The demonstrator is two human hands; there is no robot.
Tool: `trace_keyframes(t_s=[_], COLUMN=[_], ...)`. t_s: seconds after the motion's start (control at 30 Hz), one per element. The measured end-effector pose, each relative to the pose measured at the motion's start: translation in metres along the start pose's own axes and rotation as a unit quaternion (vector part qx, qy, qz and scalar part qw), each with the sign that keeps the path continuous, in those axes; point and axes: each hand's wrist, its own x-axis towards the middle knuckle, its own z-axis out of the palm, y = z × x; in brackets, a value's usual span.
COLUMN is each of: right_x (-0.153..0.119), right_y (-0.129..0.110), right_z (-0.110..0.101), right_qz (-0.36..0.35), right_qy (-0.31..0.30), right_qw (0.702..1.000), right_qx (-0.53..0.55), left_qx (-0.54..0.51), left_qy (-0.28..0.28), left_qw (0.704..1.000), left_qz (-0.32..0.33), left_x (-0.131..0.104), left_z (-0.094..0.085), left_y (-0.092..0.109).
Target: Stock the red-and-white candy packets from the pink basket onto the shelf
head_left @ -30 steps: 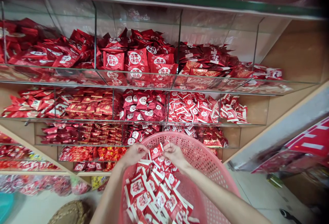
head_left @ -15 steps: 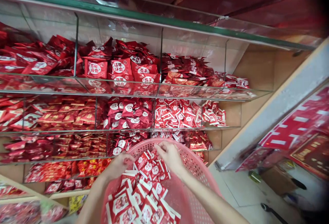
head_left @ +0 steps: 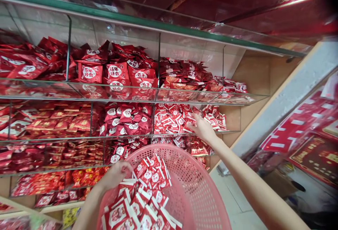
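Right hand (head_left: 202, 128): reaches past the basket's far rim to the middle shelf; fingers extended, thumb apart, at small red-and-white packets (head_left: 169, 120) near the right glass divider (head_left: 202, 109). Whether it grasps 1 cannot be told. Headroom: a slim gap between these packets and the glass shelf above.

Left hand (head_left: 118, 174): fingers curled, over the basket's left far edge, beside the heaped packets (head_left: 154, 178). Contents of the curl hidden; cannot tell.

Pink basket (head_left: 211, 192): perforated, near side cut off by view. Heap occupies its left and middle; open room runs along the right, between heap and right wall. Far rim overlaps the lower shelves in view.

Farther out: larger red packets (head_left: 116, 71) on the upper shelf, behind a clear front strip; green-edged glass (head_left: 148, 18) above. Right: wooden side panel (head_left: 255, 71), then floor tiles (head_left: 239, 196) beside the basket.
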Motion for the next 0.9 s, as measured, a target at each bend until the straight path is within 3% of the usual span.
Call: trace_keyframes(t_s=[0.3, 0.47, 0.6, 0.7, 0.8, 0.9], right_x=[-0.003, -0.004, -0.012, -0.022, -0.035, -0.053], right_y=[0.003, 0.005, -0.009, -0.029, -0.049, -0.062], right_z=[-0.004, -0.014, -0.036, -0.051, -0.046, -0.01], right_qz=[-0.047, -0.064, -0.079, -0.039, 0.024, 0.059], right_qy=[0.011, 0.004, 0.083, 0.107, 0.027, -0.109], right_qw=[0.999, 0.992, 0.975, 0.943, 0.909, 0.881], right_qx=[0.005, 0.105, 0.19, 0.312, 0.414, 0.457], left_qx=[-0.006, 0.003, 0.012, -0.004, -0.025, -0.026], left_qy=[0.0, -0.012, -0.016, -0.01, -0.005, -0.009], left_qw=[1.0, 1.0, 1.0, 1.0, 0.999, 1.0], left_qz=[-0.014, 0.007, 0.008, -0.009, -0.019, -0.01], left_x=[-0.003, -0.003, -0.004, -0.004, -0.003, -0.003], left_z=[0.003, 0.001, -0.001, 0.0, 0.001, 0.001], left_y=[0.006, 0.008, 0.011, 0.01, 0.008, 0.007])
